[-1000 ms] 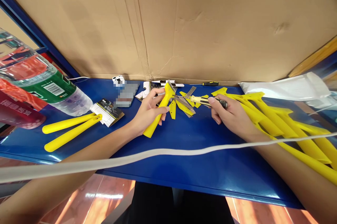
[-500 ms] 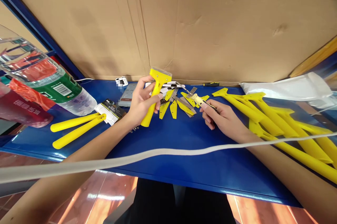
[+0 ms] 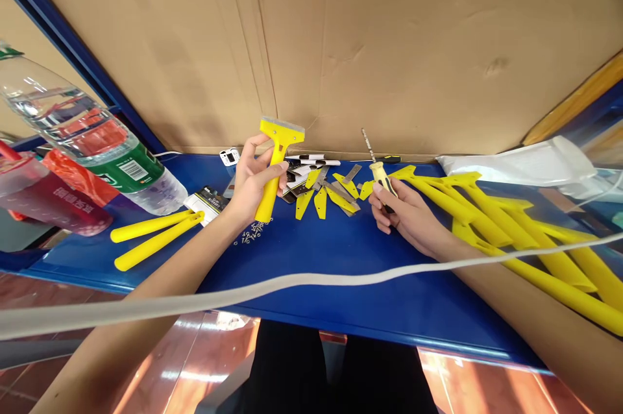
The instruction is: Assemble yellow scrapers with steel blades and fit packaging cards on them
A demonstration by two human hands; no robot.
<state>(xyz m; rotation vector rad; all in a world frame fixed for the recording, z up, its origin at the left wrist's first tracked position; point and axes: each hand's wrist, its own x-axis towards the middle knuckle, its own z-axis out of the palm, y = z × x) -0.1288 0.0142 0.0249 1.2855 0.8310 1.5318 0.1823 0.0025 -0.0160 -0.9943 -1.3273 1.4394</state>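
My left hand point(image 3: 250, 182) had its fingers clamped round the scraper point(image 3: 268, 194), head up, over the table point(image 3: 335, 252). My right hand point(image 3: 406, 209) gripped the screwdriver point(image 3: 380, 175), tip up, apart from the scraper; yellow pieces point(image 3: 320, 203) lay between.

Yellow scraper point(image 3: 277, 157), head up, cream-and-black screwdriver point(image 3: 379, 174), tip up

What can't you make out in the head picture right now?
All in the head view:
Scraper: part of its handle, covered by the left hand.
Screwdriver: part of its handle, covered by the right hand.
Small pieces: too small to identify.
Bottle: cap, cut off by left edge.
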